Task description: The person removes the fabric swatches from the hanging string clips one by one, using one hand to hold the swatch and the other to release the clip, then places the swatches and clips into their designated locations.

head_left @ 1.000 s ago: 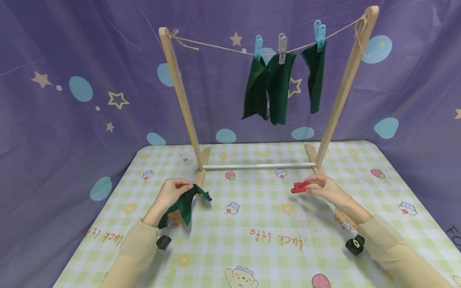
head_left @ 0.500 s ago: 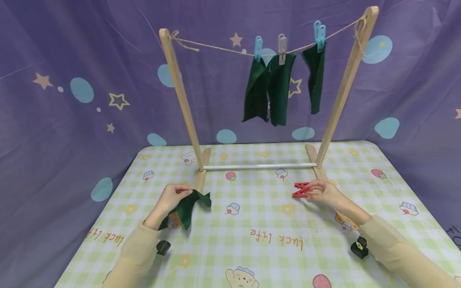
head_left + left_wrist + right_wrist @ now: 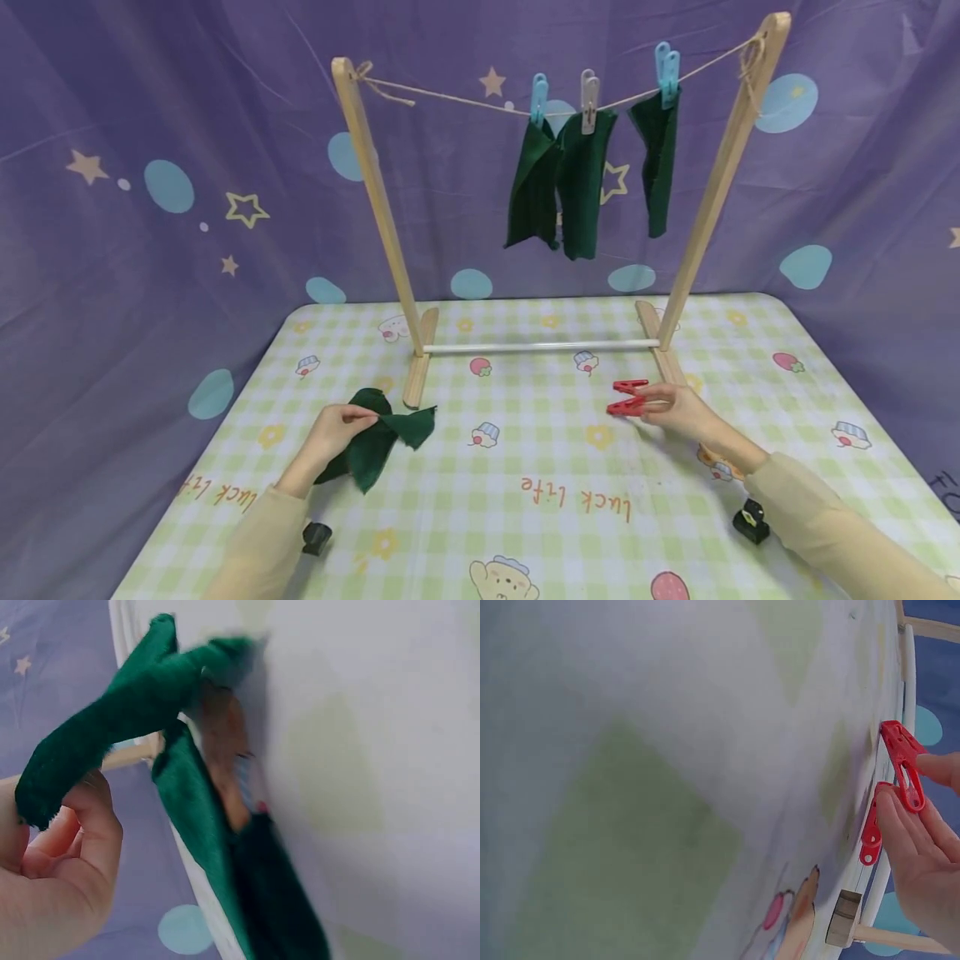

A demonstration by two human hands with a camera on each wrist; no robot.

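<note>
My left hand [image 3: 333,437] pinches a dark green cloth [image 3: 371,450] between thumb and fingers, low over the left part of the table. The cloth's corners droop and fold; in the left wrist view, one strip of green cloth [image 3: 112,712] runs up from the fingertips. At the right, my right hand [image 3: 678,408] holds what look like two red clothespins, an upper clothespin [image 3: 901,761] and a lower clothespin [image 3: 870,836], just above the table. Three more green cloths hang on the twine line [image 3: 465,102], one under a grey clothespin [image 3: 589,102] and two under blue clothespins [image 3: 538,100].
A wooden rack stands at the table's back, with a left post [image 3: 378,200], a right post [image 3: 723,175] and a white crossbar [image 3: 540,347]. A checkered cloth [image 3: 555,533] covers the table. A purple curtain [image 3: 187,100] hangs behind. Black devices [image 3: 751,522] sit at the wrists.
My left hand has moved left and toward me with the green cloth, which has spread out more. In my right hand, the red clothespins have spread apart into two separate prongs.
</note>
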